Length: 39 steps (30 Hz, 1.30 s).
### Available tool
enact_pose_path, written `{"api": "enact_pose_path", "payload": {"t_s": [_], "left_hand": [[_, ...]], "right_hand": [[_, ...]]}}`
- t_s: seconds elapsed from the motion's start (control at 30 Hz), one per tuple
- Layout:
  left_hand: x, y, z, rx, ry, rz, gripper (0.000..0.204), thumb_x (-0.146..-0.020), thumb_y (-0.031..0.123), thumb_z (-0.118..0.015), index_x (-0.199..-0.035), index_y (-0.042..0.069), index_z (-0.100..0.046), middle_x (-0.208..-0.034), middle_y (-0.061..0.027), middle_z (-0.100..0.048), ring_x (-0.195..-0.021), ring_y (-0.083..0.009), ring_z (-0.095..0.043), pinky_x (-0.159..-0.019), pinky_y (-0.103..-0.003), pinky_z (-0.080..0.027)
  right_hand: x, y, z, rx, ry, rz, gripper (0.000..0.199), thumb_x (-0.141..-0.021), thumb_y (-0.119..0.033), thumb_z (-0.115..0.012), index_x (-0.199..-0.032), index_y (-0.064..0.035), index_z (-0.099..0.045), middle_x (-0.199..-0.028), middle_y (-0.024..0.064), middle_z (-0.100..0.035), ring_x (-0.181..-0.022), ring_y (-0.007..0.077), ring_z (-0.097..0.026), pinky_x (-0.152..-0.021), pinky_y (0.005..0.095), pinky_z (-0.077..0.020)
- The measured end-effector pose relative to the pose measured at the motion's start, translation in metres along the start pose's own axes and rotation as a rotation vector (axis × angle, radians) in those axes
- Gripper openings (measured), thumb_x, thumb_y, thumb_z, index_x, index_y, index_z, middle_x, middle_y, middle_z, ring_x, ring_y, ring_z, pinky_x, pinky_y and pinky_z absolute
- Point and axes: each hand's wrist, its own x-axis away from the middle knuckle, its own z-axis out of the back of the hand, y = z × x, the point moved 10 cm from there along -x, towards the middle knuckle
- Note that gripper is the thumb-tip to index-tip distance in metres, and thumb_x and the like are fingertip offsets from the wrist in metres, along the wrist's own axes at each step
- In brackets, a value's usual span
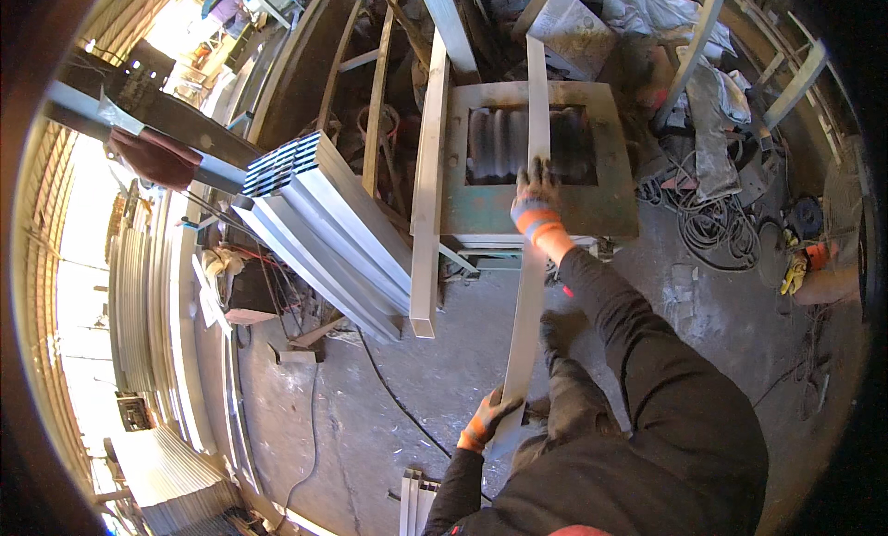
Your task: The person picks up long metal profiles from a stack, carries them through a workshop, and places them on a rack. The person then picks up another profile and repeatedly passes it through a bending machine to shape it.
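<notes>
A long, pale metal bar (524, 328) runs from near my body across the top of a green-grey machine (481, 208). My left hand (486, 420), in an orange and dark glove, is closed around the bar near its close end. Farther along, my gloved right hand (536, 198) lies on the bar's upper face with fingers stretched out. Under the bar, the machine's rectangular opening shows a dark, ribbed roller (495, 147). Another metal tube (428, 194) rests along the machine's left side, its open end toward me.
Left of the machine leans a stack of metal tubes (324, 221). Black cables (712, 231) lie coiled at right, and a cable (393, 397) crosses the floor. At the right edge is a yellow and orange glove (795, 270), seemingly on another person's hand. More tubes (418, 499) lie near my left arm.
</notes>
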Motion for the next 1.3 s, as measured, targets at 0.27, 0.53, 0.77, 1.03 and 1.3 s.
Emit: {"api": "enact_pose_path", "payload": {"t_s": [0.27, 0.53, 0.77, 1.03, 1.3], "left_hand": [[0.202, -0.169, 0.04, -0.102, 0.041, 0.104, 0.058, -0.106, 0.036, -0.078, -0.148, -0.001, -0.065, -0.127, -0.0082, -0.077, -0.113, -0.019, -0.073, -0.101, -0.037, -0.058], [0.426, -0.236, 0.056, -0.137, 0.295, 0.176, 0.057, -0.098, 0.027, -0.087, -0.144, -0.004, -0.072, -0.135, -0.0102, -0.078, -0.124, -0.019, -0.072, -0.111, -0.035, -0.054], [0.473, -0.232, 0.05, -0.044, 0.212, -0.132, 0.06, -0.093, 0.024, -0.091, -0.144, -0.004, -0.073, -0.125, -0.0093, -0.081, -0.107, -0.0182, -0.077, -0.095, -0.036, -0.063], [0.463, -0.193, 0.061, -0.291, 0.518, -0.186, 0.104, -0.091, 0.035, -0.098, -0.17, -0.002, -0.042, -0.143, -0.0138, -0.075, -0.127, -0.0199, -0.071, -0.109, -0.037, -0.058], [0.389, -0.062, 0.031, -1.183, 1.272, -0.175, 0.121, -0.076, 0.042, -0.096, -0.173, 0.005, -0.035, -0.134, -0.0299, -0.068, -0.112, -0.0512, -0.073, -0.094, -0.059, -0.061]], "right_hand": [[0.25, -0.079, 0.044, -0.067, -0.088, 0.072, 0.075, -0.093, -0.036, -0.069, -0.162, -0.0071, -0.062, -0.184, 0.0312, -0.025, -0.17, 0.052, -0.023, -0.131, 0.0629, -0.029], [0.47, -0.119, 0.08, -0.545, 0.014, 0.255, 0.094, -0.094, -0.04, -0.082, -0.173, -0.0048, -0.044, -0.18, 0.034, -0.029, -0.168, 0.0512, -0.028, -0.135, 0.0605, -0.0297], [0.492, -0.112, 0.008, -1.55, -0.545, -0.213, 0.084, -0.094, -0.036, -0.093, -0.161, -0.0009, -0.057, -0.154, 0.0179, -0.066, -0.139, 0.0302, -0.064, -0.121, 0.0428, -0.0493], [0.44, -0.181, 0.063, -1.601, -0.31, -0.17, 0.057, -0.088, -0.019, -0.098, -0.135, 0.0036, -0.074, -0.126, 0.0118, -0.082, -0.109, 0.0226, -0.078, -0.097, 0.035, -0.0601], [0.263, -0.214, 0.065, -1.169, -0.248, -0.21, 0.084, -0.082, -0.037, -0.101, -0.143, 0.0086, -0.065, -0.132, 0.0267, -0.078, -0.122, 0.0399, -0.077, -0.107, 0.0428, -0.0597]]}}
